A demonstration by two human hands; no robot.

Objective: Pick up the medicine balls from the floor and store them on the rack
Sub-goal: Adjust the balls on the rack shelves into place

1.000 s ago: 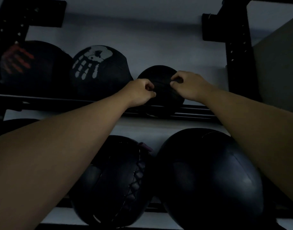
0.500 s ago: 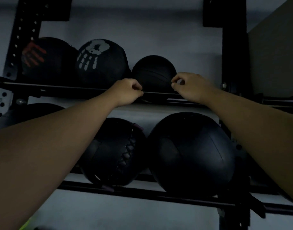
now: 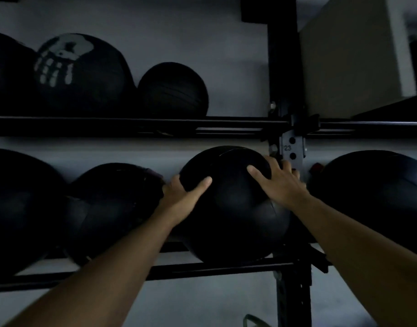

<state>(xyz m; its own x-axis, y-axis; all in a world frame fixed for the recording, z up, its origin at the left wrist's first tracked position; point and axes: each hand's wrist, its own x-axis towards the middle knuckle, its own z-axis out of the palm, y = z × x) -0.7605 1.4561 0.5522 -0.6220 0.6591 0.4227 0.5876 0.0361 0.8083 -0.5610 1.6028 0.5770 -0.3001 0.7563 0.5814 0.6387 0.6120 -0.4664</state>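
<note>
A large black medicine ball [image 3: 235, 208] rests on the lower rails of the black rack [image 3: 132, 127]. My left hand [image 3: 181, 197] presses on its upper left side, fingers spread, thumb on the front. Spread flat over its upper right sits my right hand [image 3: 278, 182]. A small ribbed black ball [image 3: 173, 90] lies alone on the upper shelf, with no hand on it. Beside it sits a ball with a white handprint [image 3: 80, 74].
A laced black ball [image 3: 113, 208] sits left of the held one, another large ball [image 3: 18, 208] at far left, and one [image 3: 377, 199] right of the upright post [image 3: 283, 67]. A pale box [image 3: 351, 55] stands at upper right. Grey floor shows below.
Both hands let go of the small ribbed ball on the upper shelf and dropped to the large ball on the lower shelf. The view shifted right and downward.
</note>
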